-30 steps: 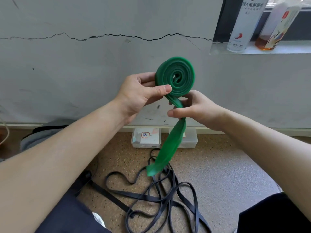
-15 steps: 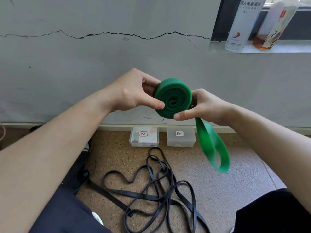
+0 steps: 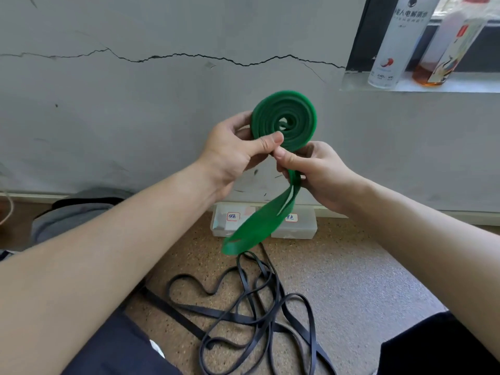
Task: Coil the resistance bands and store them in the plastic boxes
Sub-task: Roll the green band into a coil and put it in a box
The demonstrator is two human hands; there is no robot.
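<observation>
1. The left hand keeps its fingers behind the coil of the green band; only the thumb shows on the coil's face.
2. The right hand pinches the band's loose tail, and most of its fingers are hidden behind thumb and tail.
3. The tail crosses the left box and the right box; their contents cannot be made out through the cloudy walls.
4. The boxes' handwritten labels are too small to read.
5. The white bottle and amber bottle are cut off by the top edge.
6. The black band runs off the bottom edge.
7. A grey object lies partly behind the left forearm, unidentifiable.
</observation>
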